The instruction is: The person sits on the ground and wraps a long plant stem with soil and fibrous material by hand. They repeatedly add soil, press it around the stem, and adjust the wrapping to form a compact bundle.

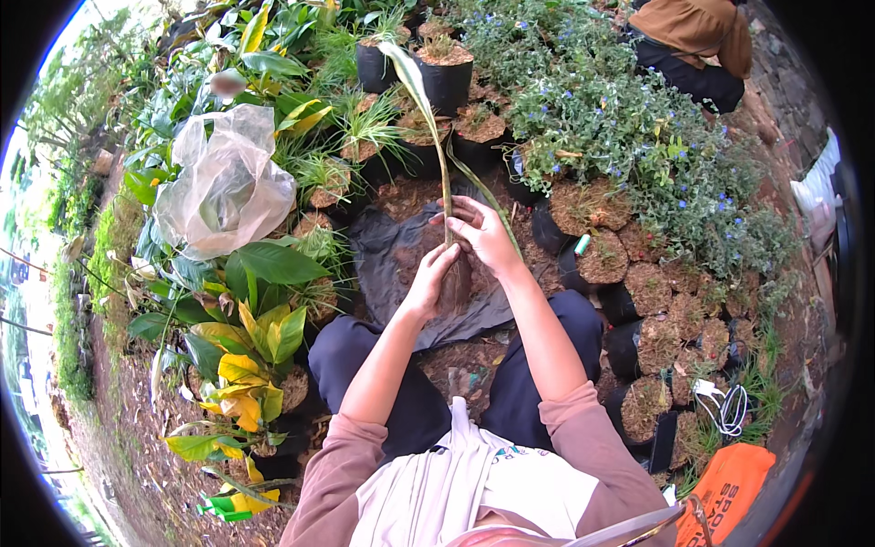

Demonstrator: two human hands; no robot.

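Between my knees, my left hand (pixel 435 275) pinches the lower stem of a long-leaved plant (pixel 443 164), just above its brown, fibrous root end. Slightly higher and to the right, my right hand (pixel 480 231) has its fingers around the same plant's stem. One pale-edged leaf rises upright from the hands, and a second, darker leaf (pixel 478 184) leans behind my right hand. Beneath lies a crumpled black plastic sheet (pixel 383 249) with soil on it. My fingertips partly hide the stem.
Soil-filled black grow bags (pixel 443 82) stand ahead and to the right. Leafy plants (pixel 273 267) and a clear plastic bag (pixel 225 181) are at left. Blue-flowered plants (pixel 615 116) spread ahead right, near another crouching person (pixel 697 41). A white cable (pixel 731 410) and orange bag (pixel 728 489) lie lower right.
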